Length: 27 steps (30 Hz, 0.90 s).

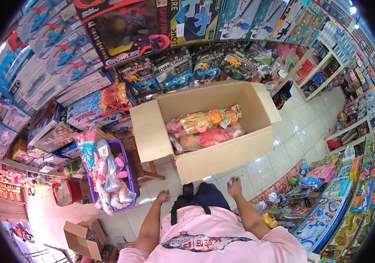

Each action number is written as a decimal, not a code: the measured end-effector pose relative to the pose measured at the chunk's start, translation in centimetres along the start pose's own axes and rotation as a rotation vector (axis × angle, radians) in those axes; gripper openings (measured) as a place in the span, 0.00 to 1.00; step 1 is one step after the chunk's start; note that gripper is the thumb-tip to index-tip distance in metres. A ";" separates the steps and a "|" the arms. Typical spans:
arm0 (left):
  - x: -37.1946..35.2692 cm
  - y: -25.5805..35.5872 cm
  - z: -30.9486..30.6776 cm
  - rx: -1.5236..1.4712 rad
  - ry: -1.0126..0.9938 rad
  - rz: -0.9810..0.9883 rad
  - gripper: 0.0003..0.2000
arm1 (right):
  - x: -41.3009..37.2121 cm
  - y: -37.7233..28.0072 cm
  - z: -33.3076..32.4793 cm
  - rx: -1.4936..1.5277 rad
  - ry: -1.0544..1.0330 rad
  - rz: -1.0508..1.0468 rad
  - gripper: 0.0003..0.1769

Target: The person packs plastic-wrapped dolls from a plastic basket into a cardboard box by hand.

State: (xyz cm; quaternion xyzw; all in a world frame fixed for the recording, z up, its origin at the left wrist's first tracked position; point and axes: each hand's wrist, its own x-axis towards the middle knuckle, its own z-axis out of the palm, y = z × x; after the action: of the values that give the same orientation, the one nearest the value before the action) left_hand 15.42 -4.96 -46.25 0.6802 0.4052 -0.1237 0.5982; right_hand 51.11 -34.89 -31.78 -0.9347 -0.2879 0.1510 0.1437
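My left hand (163, 196) hangs beside my dark trousers, holding nothing I can see, its fingers loosely apart and small in view. On the other side, my right hand (234, 186) is also free, fingers apart, below the front flap of a large cardboard box (222, 158). The box stands with its flaps spread. Inside lie a plastic-wrapped doll in a gold dress (196, 122) and another wrapped doll in red-pink (216, 137). Left of the box, a purple basket (133, 186) holds several bagged dolls (102, 162), some jutting over its rim. Neither hand touches the box or basket.
Boxed toys and dinosaur packs (174, 70) line the shelves behind the box. A wooden stool (152, 173) stands beside the basket. At lower left are a red bag (67, 191) and an open carton (84, 241). Packaged toys (323, 197) fill the right side above tiled floor (290, 147).
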 end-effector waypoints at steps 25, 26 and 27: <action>-27.6 -8.0 -4.6 -0.396 0.272 -0.511 0.19 | -6.7 -2.5 13.2 0.381 -0.734 0.352 0.16; -27.7 -8.7 -5.5 -0.407 0.271 -0.510 0.19 | -6.7 -3.7 13.6 0.368 -0.760 0.351 0.16; -28.2 -9.6 -6.6 -0.405 0.326 -0.484 0.18 | -7.1 -5.0 14.1 0.358 -0.790 0.356 0.16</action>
State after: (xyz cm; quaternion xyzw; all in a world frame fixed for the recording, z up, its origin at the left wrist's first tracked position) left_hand -11.46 -10.68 -33.06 0.4427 0.6610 -0.0690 0.6019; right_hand 37.85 -32.48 -41.41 -0.8011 -0.1254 0.5647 0.1537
